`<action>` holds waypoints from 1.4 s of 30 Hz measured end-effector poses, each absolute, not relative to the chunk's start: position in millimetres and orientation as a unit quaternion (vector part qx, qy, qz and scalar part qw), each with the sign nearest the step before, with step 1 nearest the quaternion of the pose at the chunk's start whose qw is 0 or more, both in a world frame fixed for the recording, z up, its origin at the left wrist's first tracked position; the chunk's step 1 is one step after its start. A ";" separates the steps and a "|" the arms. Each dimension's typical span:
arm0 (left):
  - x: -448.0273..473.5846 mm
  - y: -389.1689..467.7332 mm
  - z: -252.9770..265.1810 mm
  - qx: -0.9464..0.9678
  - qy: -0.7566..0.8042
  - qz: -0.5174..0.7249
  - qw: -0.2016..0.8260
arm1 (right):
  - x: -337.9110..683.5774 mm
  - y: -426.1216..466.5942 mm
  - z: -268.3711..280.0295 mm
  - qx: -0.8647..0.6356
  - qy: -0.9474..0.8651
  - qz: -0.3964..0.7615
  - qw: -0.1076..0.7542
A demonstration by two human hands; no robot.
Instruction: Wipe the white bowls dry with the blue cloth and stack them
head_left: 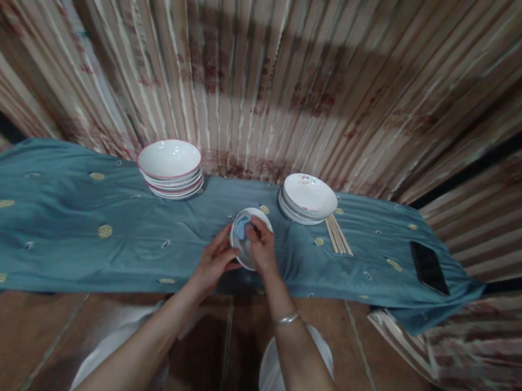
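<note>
Close to the table's front edge I hold a small white bowl [251,260], tilted so that its inside faces me. My left hand [219,255] grips its left rim, with the thumb at the near side. In my right hand [261,241] is a light blue cloth [241,226], pressed against the inside of the bowl by closed fingers. A silver bangle [287,317] circles my right wrist. The bowl's underside is hidden.
A stack of red-rimmed bowls [170,162] stands at the back left. Stacked plates [309,196] with a floral pattern are at the back right, beside several wooden chopsticks [338,235]. A black phone [428,267] lies toward the right end of the blue tablecloth [134,256]. Curtains hang behind.
</note>
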State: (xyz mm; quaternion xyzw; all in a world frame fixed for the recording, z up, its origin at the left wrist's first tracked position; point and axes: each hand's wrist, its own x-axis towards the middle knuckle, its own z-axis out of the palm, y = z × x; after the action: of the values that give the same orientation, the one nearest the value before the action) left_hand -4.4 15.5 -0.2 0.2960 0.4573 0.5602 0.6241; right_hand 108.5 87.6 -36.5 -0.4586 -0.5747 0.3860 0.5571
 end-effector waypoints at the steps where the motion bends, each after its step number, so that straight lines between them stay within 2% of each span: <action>1: -4.6 15.1 0.5 0.295 0.458 0.560 0.624 | 106.4 85.3 -32.4 -0.444 -0.559 0.420 0.560; 3: -5.0 14.5 1.9 0.294 0.460 0.561 0.622 | 103.3 77.8 -22.9 -0.417 -0.549 0.457 0.562; 5: -5.1 13.9 2.9 0.301 0.458 0.561 0.620 | 101.7 68.2 -12.8 -0.404 -0.568 0.445 0.563; 10: -1.7 11.4 3.0 0.332 0.450 0.565 0.607 | 104.6 58.2 3.8 -0.446 -0.640 0.344 0.523; 16: 2.2 8.5 -0.3 0.341 0.458 0.561 0.599 | 126.0 89.5 -4.9 -0.505 -0.667 0.217 0.503; 21: 1.2 8.5 -0.4 0.355 0.462 0.552 0.596 | 148.8 101.7 -24.1 -0.570 -0.687 0.121 0.435; 28: 0.1 10.0 -2.2 0.317 0.472 0.561 0.602 | 167.6 80.7 -39.5 -0.619 -0.723 0.059 0.302; 33: 0.7 10.6 -3.1 0.300 0.473 0.567 0.604 | 174.5 63.8 -38.3 -0.611 -0.750 0.016 0.254; 38: 0.5 12.0 -3.2 0.277 0.461 0.583 0.610 | 175.9 45.0 -37.6 -0.597 -0.761 0.015 0.253; 42: -0.2 11.5 -1.9 0.285 0.450 0.580 0.617 | 170.6 29.0 -27.2 -0.607 -0.775 -0.007 0.174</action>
State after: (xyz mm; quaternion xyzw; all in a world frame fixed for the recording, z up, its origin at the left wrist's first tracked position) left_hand -0.2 11.5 -1.9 0.2848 0.4497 0.5800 0.6166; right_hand 170.6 29.0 -27.2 -0.6070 -0.7754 -0.0065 0.1740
